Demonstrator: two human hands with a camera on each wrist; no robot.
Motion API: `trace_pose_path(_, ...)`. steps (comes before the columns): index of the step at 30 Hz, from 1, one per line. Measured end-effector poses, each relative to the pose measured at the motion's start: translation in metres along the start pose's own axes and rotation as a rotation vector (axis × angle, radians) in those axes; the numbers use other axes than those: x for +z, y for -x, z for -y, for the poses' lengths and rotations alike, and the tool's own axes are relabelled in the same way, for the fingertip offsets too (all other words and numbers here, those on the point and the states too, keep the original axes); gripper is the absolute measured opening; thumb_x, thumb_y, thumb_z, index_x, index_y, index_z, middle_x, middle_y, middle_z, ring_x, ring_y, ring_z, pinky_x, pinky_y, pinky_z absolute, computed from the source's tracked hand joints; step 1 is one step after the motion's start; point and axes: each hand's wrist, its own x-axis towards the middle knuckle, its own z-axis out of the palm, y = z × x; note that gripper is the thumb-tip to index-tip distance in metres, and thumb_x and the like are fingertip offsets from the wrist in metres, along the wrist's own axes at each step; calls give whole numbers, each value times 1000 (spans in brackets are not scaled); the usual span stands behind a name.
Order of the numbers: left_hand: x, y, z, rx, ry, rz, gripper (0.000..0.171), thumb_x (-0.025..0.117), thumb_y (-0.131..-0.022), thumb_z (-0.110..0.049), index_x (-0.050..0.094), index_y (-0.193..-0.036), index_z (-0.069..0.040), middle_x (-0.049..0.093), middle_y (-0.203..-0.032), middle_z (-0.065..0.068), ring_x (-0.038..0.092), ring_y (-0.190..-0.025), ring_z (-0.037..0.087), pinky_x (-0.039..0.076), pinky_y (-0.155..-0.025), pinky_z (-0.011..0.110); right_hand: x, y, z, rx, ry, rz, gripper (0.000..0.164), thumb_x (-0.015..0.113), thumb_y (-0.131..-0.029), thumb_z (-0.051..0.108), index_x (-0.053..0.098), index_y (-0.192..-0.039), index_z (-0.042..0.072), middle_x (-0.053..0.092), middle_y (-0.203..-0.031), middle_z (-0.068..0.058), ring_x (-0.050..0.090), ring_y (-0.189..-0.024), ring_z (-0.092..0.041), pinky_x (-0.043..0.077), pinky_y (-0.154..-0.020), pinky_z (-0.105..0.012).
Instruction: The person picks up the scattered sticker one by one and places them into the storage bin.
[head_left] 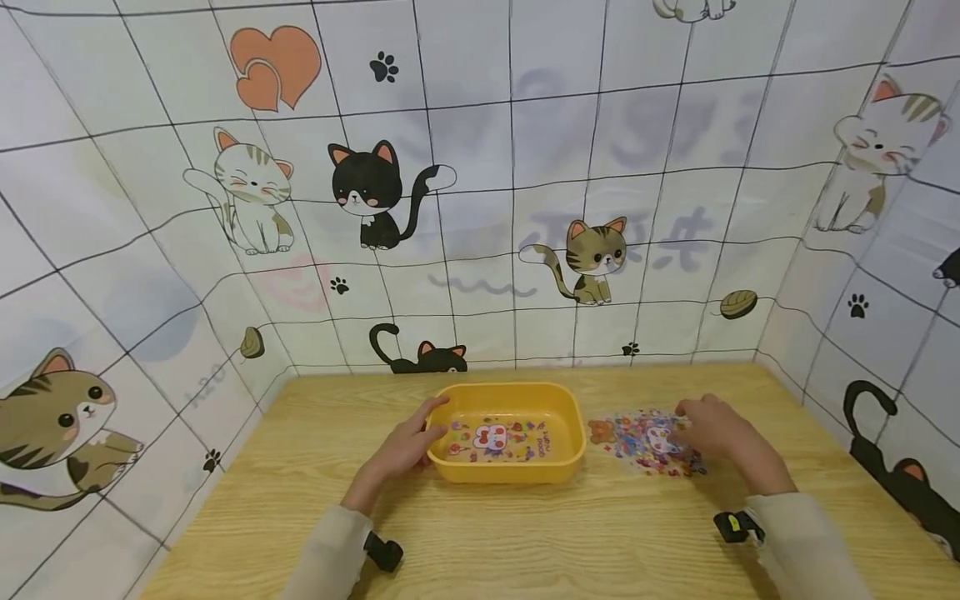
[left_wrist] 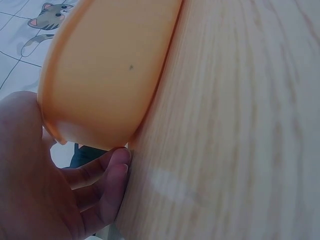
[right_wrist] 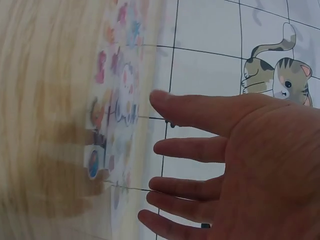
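A yellow plastic basin (head_left: 508, 472) stands upright on the table. My left hand (head_left: 405, 439) grips its left end, with fingers at the rim and against the outer wall; the left wrist view shows the basin's smooth outer side (left_wrist: 110, 70) beside the curled fingers (left_wrist: 116, 187). Inside the basin's floor is a colourful print (head_left: 491, 438) with a white rabbit-like figure and lettering. To the right lies a flat patch of small colourful stickers (head_left: 637, 442). Over its right part hovers my right hand (head_left: 716, 427), fingers (right_wrist: 190, 150) spread and loosely extended, holding nothing.
The light wood-grain table (head_left: 517, 533) reaches back to a wall covering (head_left: 480, 200) with black grid lines and cartoon cats. Similar covering rises on the left and right. A black strap device sits at each wrist.
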Motion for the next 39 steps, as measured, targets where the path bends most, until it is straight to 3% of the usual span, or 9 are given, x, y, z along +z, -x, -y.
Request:
trace_pose_path(4, 0, 0, 0, -4, -2, -10, 54, 52, -106, -34, 38, -158, -36, 59, -84, 10, 53, -54, 17, 48, -52, 29, 6, -3, -4, 19, -27, 51, 70, 81, -88, 34, 57, -129, -17, 57, -121, -38, 54, -112, -56, 51, -89, -63)
trace_pose_path(10, 0, 0, -1, -2, -4, -7, 54, 52, -106, -33, 37, -158, -36, 59, -85, 10, 53, -54, 17, 47, -52, 29, 14, -6, -9, 25, -51, 89, 70, 85, -83, 39, 62, -122, -14, 62, -116, -31, 56, -106, -47, 51, -84, -57)
trace_pose_path(18, 2, 0, -1, -6, -4, -10, 55, 52, -105, -35, 37, -158, -36, 59, -83, 8, 52, -53, 16, 46, -52, 28, 18, -4, -4, 3, -89, 84, 29, 85, -83, 26, 69, -86, 2, 64, -77, -6, 51, -66, -18, 41, -61, -34)
trace_pose_path(23, 3, 1, 0, -4, -1, -2, 55, 52, -106, -34, 37, -159, -34, 58, -80, 7, 51, -52, 16, 46, -51, 27, 21, -2, -2, 15, -115, 86, 27, 84, -84, 20, 63, -72, 9, 58, -64, -2, 48, -55, -15, 38, -56, -31)
trace_pose_path(28, 4, 1, 1, -6, 4, -3, 55, 51, -106, -33, 37, -158, -34, 58, -76, 6, 50, -51, 15, 45, -50, 26, 16, 2, 6, 57, -76, 75, 26, 83, -83, 19, 60, -80, 8, 58, -72, -4, 49, -62, -18, 37, -58, -33)
trace_pose_path(35, 4, 0, 2, -4, -12, -19, 54, 52, -105, -36, 38, -158, -36, 59, -80, 8, 51, -53, 16, 46, -51, 28, 8, 6, 18, 99, -21, 33, 41, 82, -81, 16, 60, -110, -2, 62, -83, -7, 51, -68, -23, 40, -59, -38)
trace_pose_path(39, 3, 0, 2, -5, -14, -22, 53, 52, -105, -36, 38, -157, -38, 59, -82, 9, 52, -52, 17, 46, -50, 29, 9, 6, 20, 117, 9, 24, 35, 84, -81, 17, 60, -102, 3, 59, -78, -6, 50, -66, -23, 39, -58, -39)
